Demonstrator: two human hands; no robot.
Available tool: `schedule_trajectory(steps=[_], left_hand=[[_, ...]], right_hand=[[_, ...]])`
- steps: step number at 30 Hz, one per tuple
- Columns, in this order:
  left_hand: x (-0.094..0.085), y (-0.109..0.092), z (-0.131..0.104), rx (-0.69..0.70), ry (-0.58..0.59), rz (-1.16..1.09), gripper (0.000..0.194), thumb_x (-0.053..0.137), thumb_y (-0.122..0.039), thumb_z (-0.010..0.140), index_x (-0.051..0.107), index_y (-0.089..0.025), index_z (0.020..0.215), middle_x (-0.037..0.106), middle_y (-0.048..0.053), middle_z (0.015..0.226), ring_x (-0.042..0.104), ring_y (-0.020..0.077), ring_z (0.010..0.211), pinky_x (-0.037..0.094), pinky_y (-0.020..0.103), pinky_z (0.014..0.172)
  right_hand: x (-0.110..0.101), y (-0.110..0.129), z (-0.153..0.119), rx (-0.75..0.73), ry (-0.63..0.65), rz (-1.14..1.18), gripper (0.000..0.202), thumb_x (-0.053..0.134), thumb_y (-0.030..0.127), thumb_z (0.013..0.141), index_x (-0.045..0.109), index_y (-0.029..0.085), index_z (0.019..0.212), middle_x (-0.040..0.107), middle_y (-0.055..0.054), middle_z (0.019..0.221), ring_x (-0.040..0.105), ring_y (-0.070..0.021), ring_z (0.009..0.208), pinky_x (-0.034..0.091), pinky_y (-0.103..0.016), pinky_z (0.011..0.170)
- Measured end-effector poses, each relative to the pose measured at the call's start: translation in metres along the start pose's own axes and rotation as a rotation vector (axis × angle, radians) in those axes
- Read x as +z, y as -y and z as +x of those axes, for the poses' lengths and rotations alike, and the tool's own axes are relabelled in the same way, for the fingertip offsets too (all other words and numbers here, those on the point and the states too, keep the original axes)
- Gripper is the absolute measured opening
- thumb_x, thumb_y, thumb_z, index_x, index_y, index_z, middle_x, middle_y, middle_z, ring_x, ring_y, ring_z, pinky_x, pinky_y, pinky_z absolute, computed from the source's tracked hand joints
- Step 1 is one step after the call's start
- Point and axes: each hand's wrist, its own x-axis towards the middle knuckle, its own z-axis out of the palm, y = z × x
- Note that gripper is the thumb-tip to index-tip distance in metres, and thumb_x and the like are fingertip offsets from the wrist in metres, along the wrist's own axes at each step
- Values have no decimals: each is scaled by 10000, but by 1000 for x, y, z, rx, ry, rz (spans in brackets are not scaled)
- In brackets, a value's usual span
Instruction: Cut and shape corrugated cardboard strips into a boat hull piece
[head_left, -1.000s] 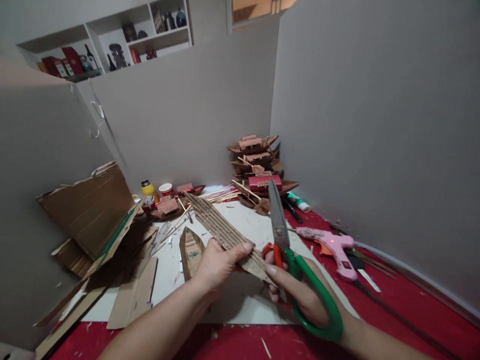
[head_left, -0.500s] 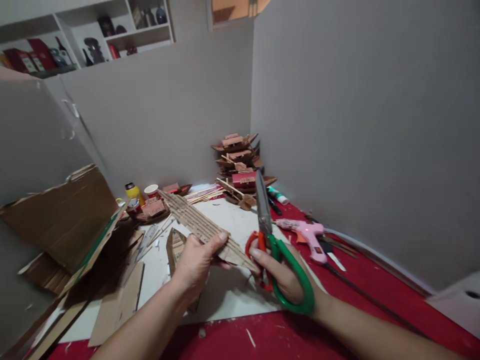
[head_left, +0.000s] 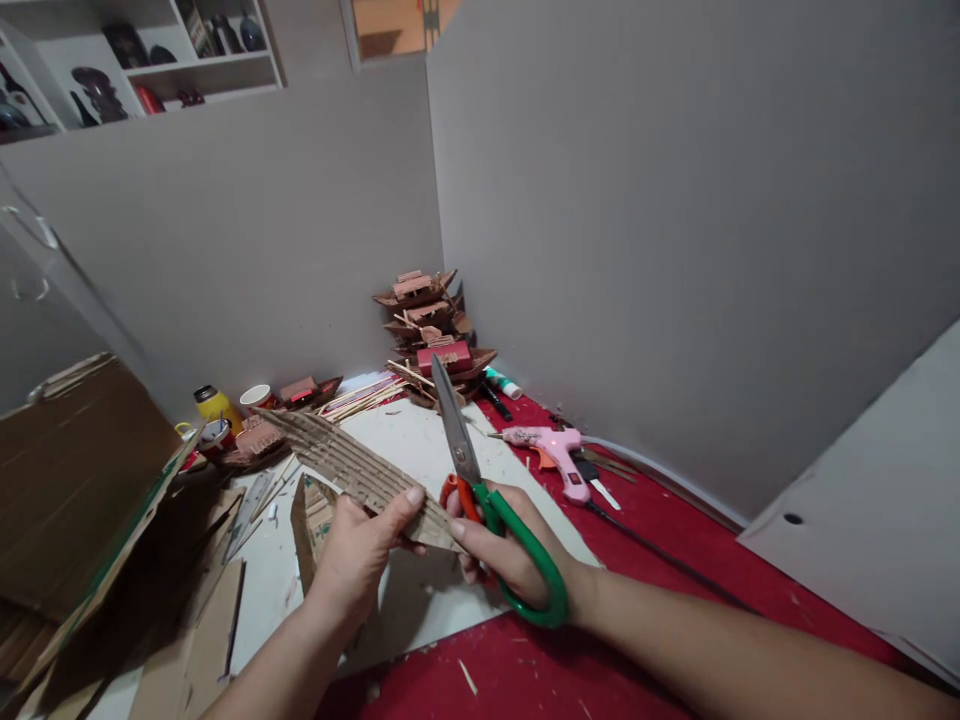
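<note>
My left hand (head_left: 356,550) is closed on a pointed strip of corrugated cardboard (head_left: 341,462), its thumb pressed on the ridged face. Scissors (head_left: 457,440) with one green and one orange handle are held in my right hand (head_left: 521,545), blades together and pointing up and away. The right thumb and fingertips also meet the near tip of the strip; how firmly they pinch it I cannot tell. Behind my left hand, partly hidden, a cardboard boat hull (head_left: 302,520) rests on the white board (head_left: 431,610).
A pink glue gun (head_left: 551,445) lies on the red cloth (head_left: 645,550) to the right, its cable trailing nearer. Stacked model boats (head_left: 435,330) stand in the wall corner. At left are large cardboard sheets (head_left: 97,450), a yellow bottle (head_left: 216,405) and paper cups (head_left: 256,397).
The view has swung right, so the scene sits further left. Both hands keep their holds on the cardboard strip and the scissors, with little change between them.
</note>
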Motion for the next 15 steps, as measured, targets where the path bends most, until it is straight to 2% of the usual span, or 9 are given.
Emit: schedule_trajectory(steps=[7, 11, 15], left_hand=[[-1, 2, -2, -41, 58, -26, 195, 721, -298, 700, 675, -109, 702, 640, 29, 616, 558, 129, 536, 467, 239, 516], [-9, -5, 0, -18, -31, -57, 173, 733, -262, 687, 675, -127, 777, 646, 15, 676, 578, 133, 580, 486, 242, 526], [-18, -21, 2, 5, -118, -71, 203, 765, -249, 636, 669, -135, 774, 659, 26, 747, 611, 151, 644, 513, 245, 519]], right_hand=[[1, 3, -1, -4, -15, -22, 281, 621, 424, 736, 477, 186, 775, 485, 66, 519, 506, -90, 425, 423, -187, 420], [-1, 3, -2, -43, -20, 12, 314, 616, 460, 750, 474, 182, 788, 493, 47, 574, 508, -94, 465, 432, -198, 442], [-1, 5, -1, -63, -35, -60, 318, 587, 482, 774, 466, 188, 783, 449, 62, 505, 420, -83, 408, 355, -189, 393]])
